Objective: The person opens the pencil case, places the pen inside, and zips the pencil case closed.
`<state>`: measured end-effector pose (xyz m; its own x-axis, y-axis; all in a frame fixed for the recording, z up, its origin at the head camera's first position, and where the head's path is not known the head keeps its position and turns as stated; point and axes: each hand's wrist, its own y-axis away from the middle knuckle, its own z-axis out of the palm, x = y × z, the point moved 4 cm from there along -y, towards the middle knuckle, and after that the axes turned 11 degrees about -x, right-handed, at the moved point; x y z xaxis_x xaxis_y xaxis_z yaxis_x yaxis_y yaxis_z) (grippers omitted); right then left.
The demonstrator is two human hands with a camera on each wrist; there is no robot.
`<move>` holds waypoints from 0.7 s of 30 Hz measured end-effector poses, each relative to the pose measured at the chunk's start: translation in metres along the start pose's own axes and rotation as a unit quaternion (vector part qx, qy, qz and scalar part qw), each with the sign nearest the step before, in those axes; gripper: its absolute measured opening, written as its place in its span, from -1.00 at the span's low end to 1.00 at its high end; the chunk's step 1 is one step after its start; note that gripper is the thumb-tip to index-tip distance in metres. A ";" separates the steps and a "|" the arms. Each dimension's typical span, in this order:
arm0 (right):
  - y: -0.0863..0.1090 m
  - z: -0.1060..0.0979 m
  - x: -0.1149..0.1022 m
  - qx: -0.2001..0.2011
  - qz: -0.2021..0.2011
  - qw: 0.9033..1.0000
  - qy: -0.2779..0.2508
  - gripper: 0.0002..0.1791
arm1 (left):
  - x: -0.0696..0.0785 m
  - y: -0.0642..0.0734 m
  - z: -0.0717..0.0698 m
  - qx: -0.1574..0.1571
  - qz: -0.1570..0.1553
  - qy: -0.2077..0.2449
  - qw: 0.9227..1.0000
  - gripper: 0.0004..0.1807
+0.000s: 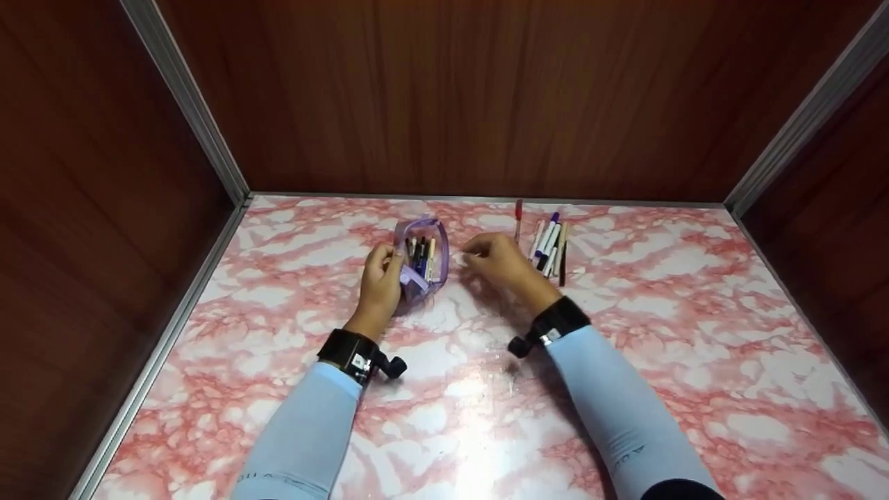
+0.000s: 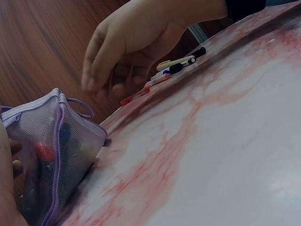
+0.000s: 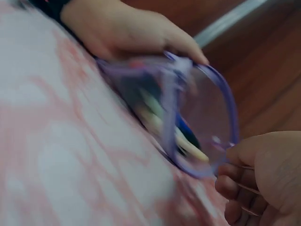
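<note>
Left hand [image 1: 380, 281] grips the purple mesh pouch [image 1: 445, 255] by its left side, right hand [image 1: 501, 260] is loosely curled, looks empty, and the loose pens [image 1: 547, 239] sit just right of it, long axes pointing roughly away from the person

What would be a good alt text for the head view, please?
A person's left hand holds an open purple pencil case containing pens; the right hand hovers beside its opening. More pens lie farther right on a red-and-white marbled table.
</note>
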<state>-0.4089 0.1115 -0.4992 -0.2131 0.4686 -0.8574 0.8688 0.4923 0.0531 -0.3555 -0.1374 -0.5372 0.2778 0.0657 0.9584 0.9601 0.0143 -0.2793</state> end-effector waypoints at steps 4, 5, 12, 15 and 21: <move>0.014 -0.032 0.008 0.013 0.023 1.000 0.011 -0.75 | 0.000 0.000 0.000 -0.002 -0.004 0.001 1.000 -0.81; 0.017 -0.041 0.009 0.022 0.018 0.999 0.040 -0.74 | 0.000 0.000 0.000 -0.003 -0.004 0.001 1.000 -0.81; 0.038 -0.096 0.027 0.118 0.025 0.981 0.154 -0.72 | 0.001 -0.001 0.000 -0.001 0.003 -0.006 1.000 -0.81; 0.047 -0.109 0.040 0.170 0.045 0.973 0.150 -0.70 | 0.000 -0.001 0.000 0.001 0.003 -0.005 1.000 -0.81; 0.061 -0.118 0.067 0.219 0.090 0.963 0.129 -0.59 | 0.001 0.001 -0.001 0.003 0.001 0.005 1.000 -0.81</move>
<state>-0.4228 0.2592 -0.4928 -0.0971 0.7121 -0.6953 0.9951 0.0567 -0.0808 -0.3546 -0.1378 -0.5365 0.2806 0.0560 0.9582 0.9591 0.0208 -0.2821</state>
